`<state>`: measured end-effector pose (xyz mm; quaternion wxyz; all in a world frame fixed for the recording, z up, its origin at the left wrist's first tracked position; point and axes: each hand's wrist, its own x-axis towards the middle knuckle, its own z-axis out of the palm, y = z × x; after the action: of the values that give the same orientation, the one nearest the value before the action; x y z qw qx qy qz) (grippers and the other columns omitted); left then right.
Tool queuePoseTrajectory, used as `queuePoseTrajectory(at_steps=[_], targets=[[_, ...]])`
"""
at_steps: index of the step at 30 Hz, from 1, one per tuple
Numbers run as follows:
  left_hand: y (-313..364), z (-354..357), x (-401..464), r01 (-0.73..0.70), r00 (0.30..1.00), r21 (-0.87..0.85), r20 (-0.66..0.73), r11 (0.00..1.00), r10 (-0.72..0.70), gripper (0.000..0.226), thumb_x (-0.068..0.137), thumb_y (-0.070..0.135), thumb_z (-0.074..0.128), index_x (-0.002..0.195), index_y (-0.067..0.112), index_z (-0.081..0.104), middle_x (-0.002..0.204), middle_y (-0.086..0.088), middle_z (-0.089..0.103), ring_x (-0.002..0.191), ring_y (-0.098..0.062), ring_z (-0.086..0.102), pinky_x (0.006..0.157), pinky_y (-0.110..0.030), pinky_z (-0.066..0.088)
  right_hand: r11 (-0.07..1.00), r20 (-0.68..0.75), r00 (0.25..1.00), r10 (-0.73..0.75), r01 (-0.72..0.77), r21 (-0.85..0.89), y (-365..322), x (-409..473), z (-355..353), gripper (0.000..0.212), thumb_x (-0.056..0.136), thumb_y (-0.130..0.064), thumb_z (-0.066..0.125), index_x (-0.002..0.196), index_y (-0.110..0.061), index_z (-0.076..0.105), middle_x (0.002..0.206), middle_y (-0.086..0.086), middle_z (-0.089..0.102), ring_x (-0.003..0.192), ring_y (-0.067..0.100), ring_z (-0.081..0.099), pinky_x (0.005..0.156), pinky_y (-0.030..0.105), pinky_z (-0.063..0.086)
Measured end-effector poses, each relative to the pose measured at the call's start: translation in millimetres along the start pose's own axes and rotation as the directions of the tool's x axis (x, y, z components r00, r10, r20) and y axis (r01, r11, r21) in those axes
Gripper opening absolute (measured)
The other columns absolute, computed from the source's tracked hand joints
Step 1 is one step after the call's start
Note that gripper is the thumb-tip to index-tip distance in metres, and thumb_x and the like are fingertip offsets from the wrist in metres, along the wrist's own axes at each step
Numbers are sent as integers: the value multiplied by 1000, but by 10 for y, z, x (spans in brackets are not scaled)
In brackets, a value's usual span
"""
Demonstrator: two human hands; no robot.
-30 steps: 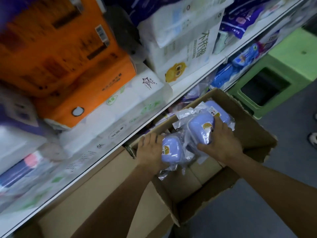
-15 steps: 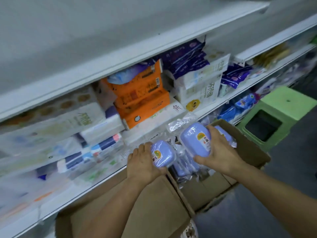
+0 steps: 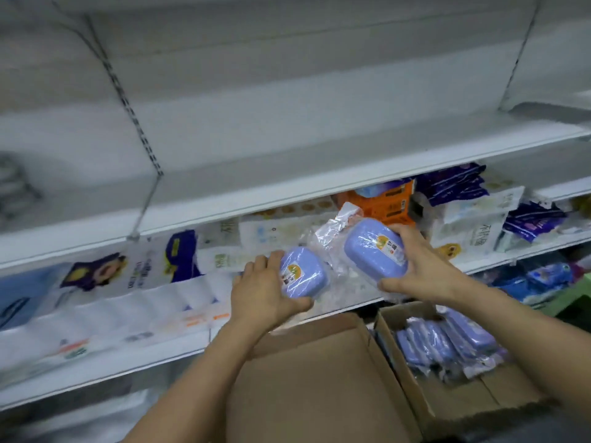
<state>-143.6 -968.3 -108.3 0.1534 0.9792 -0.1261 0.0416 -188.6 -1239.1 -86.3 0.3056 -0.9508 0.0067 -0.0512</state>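
My left hand (image 3: 262,292) grips a small purple soap box (image 3: 303,273) wrapped in clear plastic, with a yellow label on its lid. My right hand (image 3: 422,266) grips a larger purple soap box (image 3: 371,247) in the same wrapping, fingers over its far end and thumb under its near end. Both boxes are held up in front of the stocked shelf (image 3: 192,346), side by side and a little apart. Below on the right, an open cardboard carton (image 3: 412,382) holds several more wrapped purple boxes (image 3: 447,343).
The white shelf above (image 3: 287,190) looks bare. The stocked shelf carries tissue packs in white, an orange pack (image 3: 380,203) and dark purple packs (image 3: 451,183). A closed cardboard carton (image 3: 313,378) stands under my arms. A green stool edge (image 3: 575,298) shows at the right.
Both hands have lifted the two purple boxes out of the carton and up to shelf height. My view has swung upward, so the bare upper shelf now fills the top.
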Motion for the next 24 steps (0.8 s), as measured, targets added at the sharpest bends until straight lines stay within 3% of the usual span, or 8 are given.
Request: queuePoseTrajectory(at_steps=[4, 8, 14, 18, 22, 24], targets=[[-491, -568, -105, 108, 991, -6, -80, 994, -108, 94, 57, 71, 67, 137, 32, 37, 122, 6, 53, 112, -21, 49, 91, -37, 43, 986, -12, 987, -161, 161, 44, -662, 288, 71, 90, 61, -31, 85, 134, -25, 34, 125, -6, 40, 108, 10, 43, 84, 22, 33], [-999, -1048, -196, 185, 967, -1, -179, 983, -183, 93, 57, 69, 69, 137, 33, 39, 121, 5, 53, 111, -21, 50, 89, -36, 45, 961, 21, 962, -271, 269, 69, -1249, 595, 259, 89, 58, -36, 82, 133, -29, 36, 123, -5, 44, 111, 12, 45, 92, 28, 41], [-1873, -1535, -153, 321, 909, -28, -270, 947, -316, 89, 61, 65, 73, 136, 31, 39, 116, 3, 50, 108, -23, 51, 87, -38, 46, 938, 41, 941, -336, 330, 102, -2074, 1090, 693, 79, 50, -47, 74, 120, -32, 41, 115, -5, 48, 105, 18, 49, 86, 34, 47], [-2542, -1847, 118, 385, 883, -21, -282, 923, -374, 89, 64, 65, 72, 137, 27, 39, 128, 1, 49, 117, -24, 49, 96, -40, 41, 942, 53, 945, -323, 315, 116, -2651, 1489, 1053, 90, 54, -45, 77, 129, -30, 29, 119, -4, 46, 105, 19, 51, 86, 38, 51], [-3247, -2227, 502, 433, 862, -27, -280, 901, -422, 87, 63, 65, 71, 134, 24, 41, 127, -1, 51, 115, -25, 51, 92, -40, 46, 958, 50, 959, -278, 274, 83, -3250, 1970, 1432, 75, 59, -40, 80, 116, -28, 32, 110, -4, 47, 94, 17, 55, 77, 38, 52], [-3555, -2402, 686, 443, 859, -11, -280, 896, -429, 90, 64, 67, 71, 135, 23, 40, 129, -3, 49, 115, -27, 51, 91, -40, 46, 960, 75, 957, -280, 278, 41, -3535, 2225, 1648, 76, 60, -38, 80, 120, -26, 33, 112, -3, 46, 100, 18, 51, 80, 36, 50]])
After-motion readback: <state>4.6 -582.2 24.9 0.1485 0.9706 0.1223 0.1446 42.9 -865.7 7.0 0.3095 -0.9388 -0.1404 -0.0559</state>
